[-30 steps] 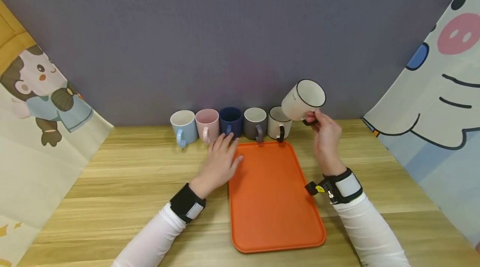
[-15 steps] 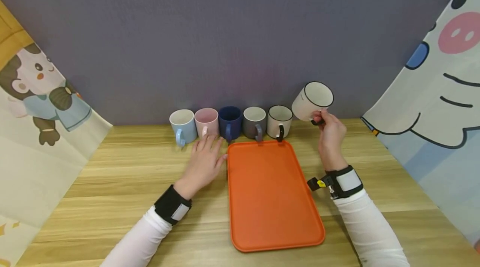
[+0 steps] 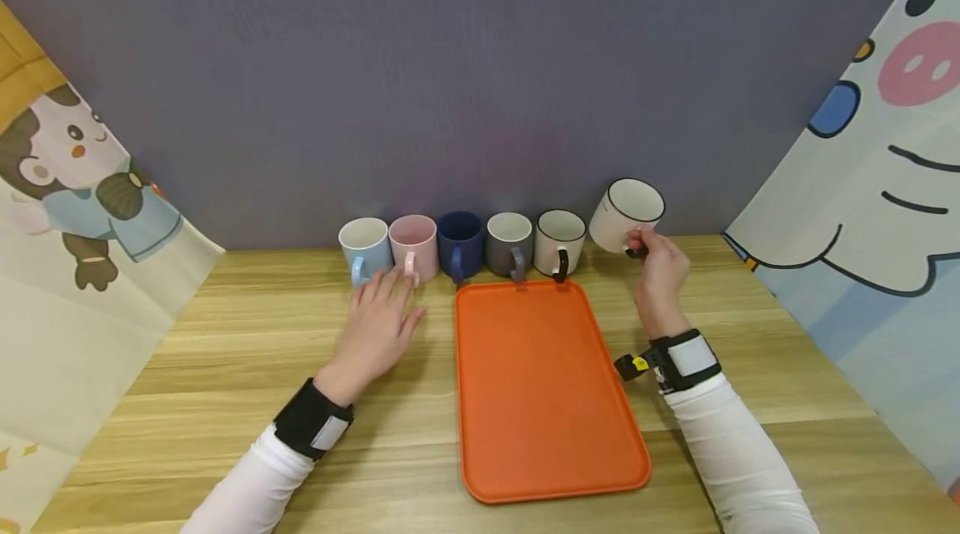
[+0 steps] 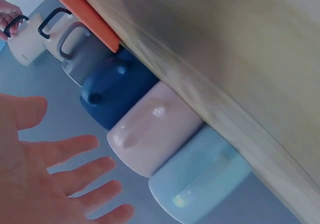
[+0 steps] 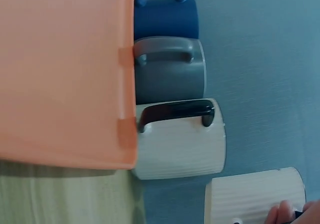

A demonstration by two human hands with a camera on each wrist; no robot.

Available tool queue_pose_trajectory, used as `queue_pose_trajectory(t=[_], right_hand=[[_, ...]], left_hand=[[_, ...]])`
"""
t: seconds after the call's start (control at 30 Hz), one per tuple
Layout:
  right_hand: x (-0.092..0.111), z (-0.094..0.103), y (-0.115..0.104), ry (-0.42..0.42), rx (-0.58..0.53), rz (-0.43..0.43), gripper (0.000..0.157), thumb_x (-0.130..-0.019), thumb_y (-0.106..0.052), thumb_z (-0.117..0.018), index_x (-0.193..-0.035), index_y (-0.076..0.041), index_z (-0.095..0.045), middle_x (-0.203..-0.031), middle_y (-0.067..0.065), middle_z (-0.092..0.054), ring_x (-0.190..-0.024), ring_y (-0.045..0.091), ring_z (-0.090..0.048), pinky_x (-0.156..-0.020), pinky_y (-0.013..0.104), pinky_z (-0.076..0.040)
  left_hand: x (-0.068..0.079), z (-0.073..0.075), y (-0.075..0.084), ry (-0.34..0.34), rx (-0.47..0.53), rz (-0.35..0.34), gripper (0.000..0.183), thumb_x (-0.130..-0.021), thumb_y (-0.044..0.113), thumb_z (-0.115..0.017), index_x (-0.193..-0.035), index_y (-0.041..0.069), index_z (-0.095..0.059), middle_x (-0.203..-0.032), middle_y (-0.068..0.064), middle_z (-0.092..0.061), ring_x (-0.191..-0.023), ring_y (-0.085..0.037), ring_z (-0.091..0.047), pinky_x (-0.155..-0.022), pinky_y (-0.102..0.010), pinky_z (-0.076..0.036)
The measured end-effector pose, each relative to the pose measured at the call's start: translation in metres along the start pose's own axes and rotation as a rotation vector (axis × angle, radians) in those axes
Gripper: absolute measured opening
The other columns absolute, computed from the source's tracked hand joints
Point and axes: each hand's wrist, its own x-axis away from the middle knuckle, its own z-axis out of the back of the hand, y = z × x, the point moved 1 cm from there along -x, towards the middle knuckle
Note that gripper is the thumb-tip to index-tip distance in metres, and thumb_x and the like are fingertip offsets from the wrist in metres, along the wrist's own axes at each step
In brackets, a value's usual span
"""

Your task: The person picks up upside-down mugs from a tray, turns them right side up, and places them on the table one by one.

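Note:
My right hand pinches the black handle of a white mug with a black rim. That mug is raised and slightly tilted at the right end of a row of mugs. Fingers spread, my left hand hovers in front of the light blue mug and the pink mug, holding nothing. To their right stand a navy mug, a grey mug and a second black-rimmed white mug. In the right wrist view the held mug is partly cut off by the frame edge.
An orange tray lies on the wooden table, its far edge close to the navy, grey and white mugs. Behind the row rises a grey wall panel. Patterned cloths hang at both sides.
My left hand has moved left, from the navy mug to the light blue and pink mugs. My right hand has brought its white mug rightward and lower, away from the standing white one.

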Motion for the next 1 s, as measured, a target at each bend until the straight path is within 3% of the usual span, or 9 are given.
queue_pose_trajectory(t=[0.3, 0.67, 1.0], right_hand=[[-0.005, 0.004, 0.013, -0.003, 0.048, -0.044, 0.019, -0.088, -0.003, -0.063, -0.072, 0.006, -0.068, -0.060, 0.005, -0.065, -0.054, 0.017, -0.059, -0.073, 0.028, -0.049], [-0.012, 0.009, 0.023, -0.020, 0.092, -0.119, 0.020, -0.088, -0.004, -0.065, -0.069, 0.001, -0.071, -0.058, 0.002, -0.067, -0.054, 0.013, -0.062, -0.069, 0.027, -0.051], [-0.017, 0.013, 0.025, -0.042, 0.154, -0.246, 0.020, -0.086, -0.006, -0.068, -0.068, -0.005, -0.073, -0.059, 0.000, -0.069, -0.055, 0.011, -0.064, -0.064, 0.021, -0.050]], left_hand=[[0.009, 0.007, -0.016, -0.003, -0.010, 0.030, 0.051, -0.093, 0.034, -0.057, -0.133, 0.002, -0.050, -0.140, -0.021, -0.044, -0.133, -0.042, -0.034, -0.103, -0.060, -0.030], [0.018, 0.013, -0.031, 0.003, -0.002, 0.065, 0.049, -0.093, 0.030, -0.058, -0.132, 0.001, -0.050, -0.141, -0.023, -0.043, -0.131, -0.044, -0.034, -0.102, -0.061, -0.028], [0.025, 0.022, -0.043, 0.009, -0.013, 0.085, 0.050, -0.094, 0.031, -0.056, -0.132, -0.002, -0.050, -0.140, -0.026, -0.042, -0.130, -0.045, -0.033, -0.102, -0.061, -0.026]])
